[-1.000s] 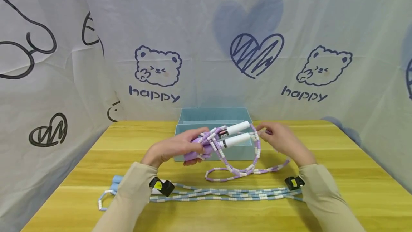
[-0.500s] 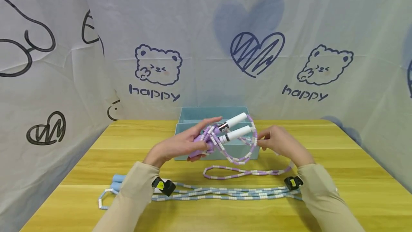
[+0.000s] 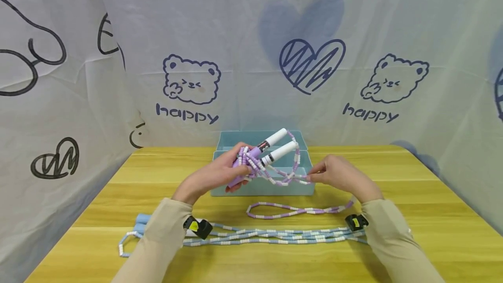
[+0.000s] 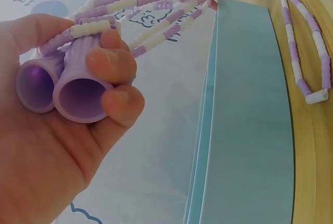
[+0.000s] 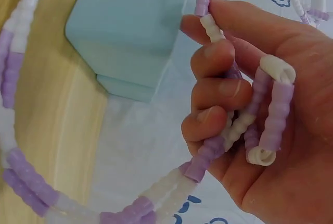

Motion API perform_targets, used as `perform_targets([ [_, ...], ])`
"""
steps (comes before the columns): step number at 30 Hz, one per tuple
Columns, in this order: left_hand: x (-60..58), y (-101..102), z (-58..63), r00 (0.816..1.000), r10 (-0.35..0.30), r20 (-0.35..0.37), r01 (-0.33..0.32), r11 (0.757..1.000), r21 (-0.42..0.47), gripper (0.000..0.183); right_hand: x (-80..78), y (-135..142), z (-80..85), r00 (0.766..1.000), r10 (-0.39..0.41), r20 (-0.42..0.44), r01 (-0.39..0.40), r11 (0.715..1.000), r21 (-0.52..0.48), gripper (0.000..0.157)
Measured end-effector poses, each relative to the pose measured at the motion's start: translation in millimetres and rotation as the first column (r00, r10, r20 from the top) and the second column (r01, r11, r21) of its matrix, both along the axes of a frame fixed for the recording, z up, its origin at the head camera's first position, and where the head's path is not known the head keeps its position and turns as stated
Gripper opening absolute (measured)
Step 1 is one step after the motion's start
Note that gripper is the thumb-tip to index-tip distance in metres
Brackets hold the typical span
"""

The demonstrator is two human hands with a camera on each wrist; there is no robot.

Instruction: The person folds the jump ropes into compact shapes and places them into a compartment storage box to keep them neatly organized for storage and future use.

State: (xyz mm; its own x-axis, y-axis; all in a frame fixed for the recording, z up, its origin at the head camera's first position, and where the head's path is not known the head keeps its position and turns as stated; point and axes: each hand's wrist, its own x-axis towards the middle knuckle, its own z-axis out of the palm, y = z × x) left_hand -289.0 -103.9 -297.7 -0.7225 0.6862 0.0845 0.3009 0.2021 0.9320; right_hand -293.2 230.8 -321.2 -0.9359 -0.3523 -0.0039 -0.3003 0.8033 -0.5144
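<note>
**Op:** Fingers (image 5: pixel 216 91) of my right hand (image 3: pixel 339 177) are curled round a bunch of purple-and-white beaded rope (image 3: pixel 283 177); in the right wrist view several strands lie folded in the palm. How many, I can't count.

**Desk:** And the left?

**Op:** My left hand (image 3: pixel 214 177) grips the two purple handles (image 4: pixel 62 86) side by side, thumb and fingers wrapped over them, with rope wound across the top. Their white ends (image 3: pixel 280 143) point up and away over the box. How the windings cross under my fingers is hidden.

**Desk:** Nearest to you?

**Op:** A blue-and-white beaded rope (image 3: pixel 259 235) lies stretched across the wooden table (image 3: pixel 432 213) just in front of my sleeves; its blue handles (image 3: pixel 142 222) are partly behind my left forearm. Just beyond it, a loose loop of the purple rope (image 3: pixel 298 209) rests on the table, trailing under my right wrist.

**Desk:** Farther back?

**Op:** Both hands are raised above the table, palms turned inward, in front of an open light-blue box (image 3: pixel 261 186). Its inside is blocked from me. Behind it hangs a pale cloth (image 3: pixel 353 21) printed with bears, hearts and "happy".
</note>
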Motion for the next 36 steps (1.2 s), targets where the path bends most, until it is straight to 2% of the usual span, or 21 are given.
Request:
perform_targets([
  [4, 0.4, -0.2, 1.6, 1.0, 0.006, 0.003, -0.006, 1.0, 0.0, 0.04, 3.8, -1.7, 6.5, 1.0, 0.001, 0.008, -0.001, 1.0, 0.007, 0.017],
  [8, -0.9, 0.5, 1.8, 0.999, 0.048, 0.008, -0.048, 0.999, -0.003, 0.038, 9.1, -4.1, 12.8, 0.999, 0.016, 0.048, -0.016, 1.0, 0.011, 0.013],
  [12, -3.4, 1.6, 0.0, 0.996, 0.094, -0.003, -0.094, 0.996, -0.003, 0.037, 18.9, -12.0, 21.2, 0.99, 0.072, 0.123, -0.074, 0.997, 0.011, 0.009],
  [16, -5.5, 2.9, -2.8, 0.992, 0.122, -0.04, -0.122, 0.992, 0.001, 0.036, 31.7, -23.1, 31.8, 0.972, 0.167, 0.163, -0.169, 0.986, -0.003, 0.007],
  [20, -5.4, 5.2, -4.9, 0.989, 0.132, -0.073, -0.134, 0.991, -0.026, 0.042, 45.1, -34.1, 42.6, 0.938, 0.307, 0.163, -0.305, 0.952, -0.042, 0.009],
  [23, -3.8, 8.1, -5.9, 0.989, 0.12, -0.084, -0.124, 0.991, -0.048, 0.048, 53.3, -42.3, 49.7, 0.911, 0.381, 0.159, -0.371, 0.924, -0.091, 0.009],
  [31, 0.8, 16.7, -10.0, 0.986, 0.124, -0.109, -0.135, 0.985, -0.104, 0.055, 62.9, -54.8, 56.0, 0.875, 0.457, 0.159, -0.414, 0.878, -0.24, 0.01],
  [36, 0.3, 18.8, -15.4, 0.982, 0.127, -0.137, -0.149, 0.976, -0.16, 0.058, 65.6, -61.7, 55.3, 0.841, 0.535, 0.078, -0.477, 0.803, -0.358, 0.013],
])
